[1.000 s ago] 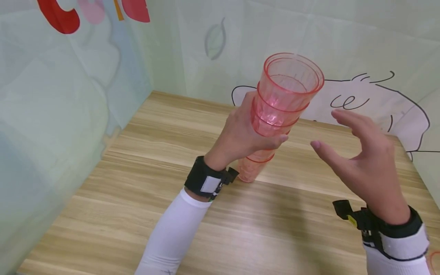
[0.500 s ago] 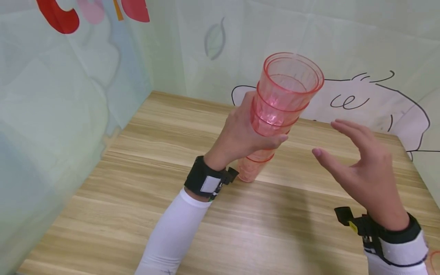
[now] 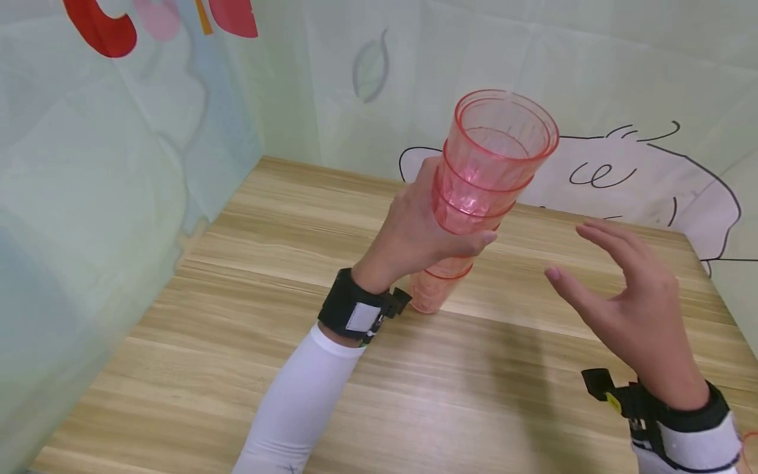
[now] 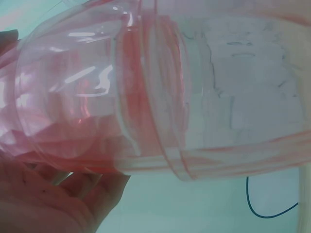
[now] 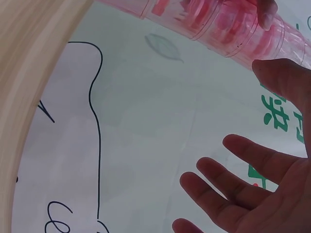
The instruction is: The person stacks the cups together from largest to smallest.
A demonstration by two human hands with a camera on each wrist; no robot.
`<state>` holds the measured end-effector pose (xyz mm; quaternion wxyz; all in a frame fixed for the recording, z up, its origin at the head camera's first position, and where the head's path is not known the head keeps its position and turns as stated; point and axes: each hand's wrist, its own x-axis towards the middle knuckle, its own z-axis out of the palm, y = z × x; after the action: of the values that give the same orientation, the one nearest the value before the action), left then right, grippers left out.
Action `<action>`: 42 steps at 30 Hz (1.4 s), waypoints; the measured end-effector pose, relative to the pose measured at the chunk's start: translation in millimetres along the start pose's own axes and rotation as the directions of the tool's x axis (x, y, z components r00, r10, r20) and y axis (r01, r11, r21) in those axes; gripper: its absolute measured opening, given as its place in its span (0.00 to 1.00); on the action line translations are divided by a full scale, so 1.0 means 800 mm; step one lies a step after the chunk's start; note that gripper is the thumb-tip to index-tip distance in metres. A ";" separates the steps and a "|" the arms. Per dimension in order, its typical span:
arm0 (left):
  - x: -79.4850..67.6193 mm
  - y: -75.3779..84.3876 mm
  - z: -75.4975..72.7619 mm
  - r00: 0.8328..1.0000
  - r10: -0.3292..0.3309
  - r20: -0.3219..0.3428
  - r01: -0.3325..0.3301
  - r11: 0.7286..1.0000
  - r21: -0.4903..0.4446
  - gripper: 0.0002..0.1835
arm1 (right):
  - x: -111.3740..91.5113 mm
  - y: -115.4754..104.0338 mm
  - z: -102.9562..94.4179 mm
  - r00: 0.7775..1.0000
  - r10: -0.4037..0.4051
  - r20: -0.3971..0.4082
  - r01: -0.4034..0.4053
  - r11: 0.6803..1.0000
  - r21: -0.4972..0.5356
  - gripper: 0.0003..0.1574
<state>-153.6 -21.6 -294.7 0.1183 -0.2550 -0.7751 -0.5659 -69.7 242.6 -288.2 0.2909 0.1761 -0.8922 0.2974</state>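
Note:
A tall stack of clear pinkish-red plastic cups (image 3: 482,178) leans with its open mouth up and to the right in the head view. My left hand (image 3: 414,230) grips the stack round its middle, thumb across the front; its far fingers are hidden behind the cups. Whether the lowest cup touches the table, I cannot tell. My right hand (image 3: 642,309) is held apart from the stack on the right, fingers spread and holding nothing. The left wrist view shows the nested cups (image 4: 97,92) close up. In the right wrist view the right fingers (image 5: 233,184) lie apart below the stack.
A wood-grain table (image 3: 249,316) lies under both hands. Behind it stands a pale wall sheet (image 3: 367,125) with line drawings, and another sheet (image 3: 106,197) hangs at the left. Part of a red-edged thing (image 3: 751,447) shows at the lower right edge.
My right hand has lowered a little and drifted slightly right, away from the cups. The left hand and the stack have stayed in place.

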 end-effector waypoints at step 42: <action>0.000 0.000 0.001 1.000 -0.008 -0.012 0.008 1.000 0.014 0.47 | -0.061 0.034 -0.019 0.956 0.291 0.048 -0.282 0.949 -0.144 0.39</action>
<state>-153.1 -20.5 -294.9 0.1223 -0.2477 -0.7793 -0.5625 -38.9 280.1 -320.2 0.2254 0.0347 -0.9358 0.2690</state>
